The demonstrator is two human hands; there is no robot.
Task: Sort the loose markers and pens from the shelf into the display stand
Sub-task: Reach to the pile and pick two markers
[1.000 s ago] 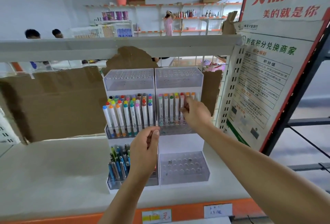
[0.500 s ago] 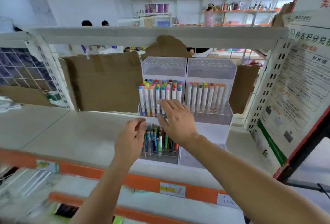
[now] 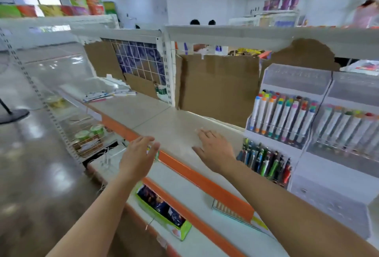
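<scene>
The white display stand sits on the shelf at the right. Its upper tier holds rows of white markers with coloured caps; a lower tier holds several pens. A pile of loose markers and pens lies far along the shelf at the left. My right hand hovers flat over the bare shelf, left of the stand, fingers straight and holding nothing. My left hand is spread open in front of the orange shelf edge, also holding nothing.
Cardboard sheets line the back of the shelf, with a wire grid panel further left. A green box lies on the lower shelf. Green tubs sit in a wire rack at left. People stand beyond the shelving.
My view has swung left, away from the stand. My right hand left the marker rows and moved left over the bare shelf; my left hand opened and moved left past the shelf edge.
</scene>
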